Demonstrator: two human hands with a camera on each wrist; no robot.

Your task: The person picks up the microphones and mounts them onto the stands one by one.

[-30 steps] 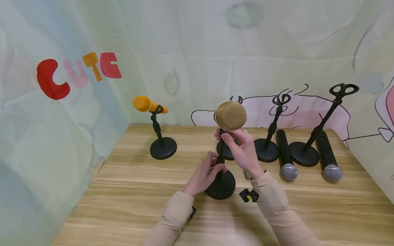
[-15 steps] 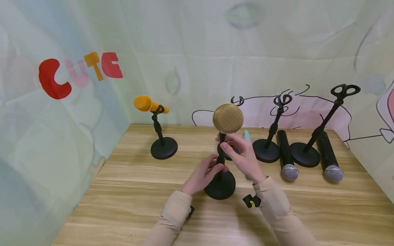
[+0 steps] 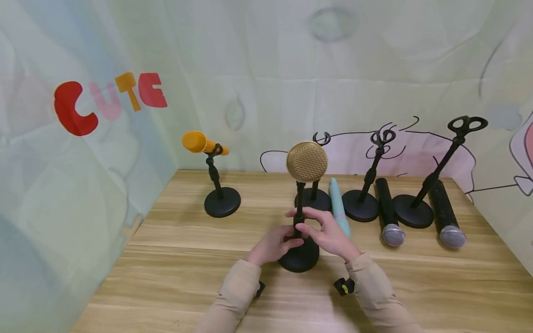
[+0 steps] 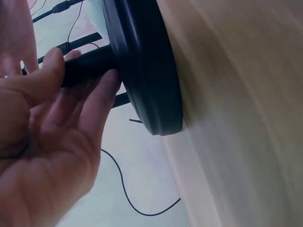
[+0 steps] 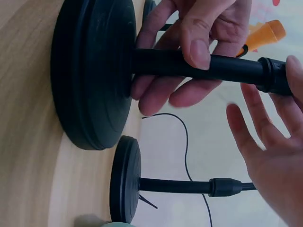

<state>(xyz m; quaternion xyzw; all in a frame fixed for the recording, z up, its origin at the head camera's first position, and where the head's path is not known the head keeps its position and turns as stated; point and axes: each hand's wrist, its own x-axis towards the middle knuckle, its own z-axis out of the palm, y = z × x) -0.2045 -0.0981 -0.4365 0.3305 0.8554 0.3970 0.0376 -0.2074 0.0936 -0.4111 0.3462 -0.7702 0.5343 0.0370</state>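
Observation:
In the head view a gold microphone [image 3: 307,161] with a round mesh head sits atop a black microphone stand [image 3: 300,199], mesh facing me. My left hand [image 3: 272,245] grips the lower pole close above the round base [image 4: 147,71], thumb on one side and fingers on the other. Higher up, my right hand [image 3: 329,233] pinches the pole's collar [image 5: 272,71] between thumb and fingers; its other fingers spread loosely in the right wrist view. The base stands on the wooden table, pole upright. Much of the microphone's body is hidden behind its head.
An orange microphone [image 3: 195,142] rests in a stand [image 3: 222,202] at the left. Behind and right are several bare stands, including a tall one [image 3: 412,211]. A teal microphone [image 3: 339,208] and two black microphones [image 3: 393,234] [image 3: 452,236] lie between them. A curtain [image 3: 266,92] hangs behind.
My right hand has slid down the pole from just beneath the gold microphone to the collar. My left hand has shifted slightly lower. The gold head has moved a little left, and the teal microphone is uncovered.

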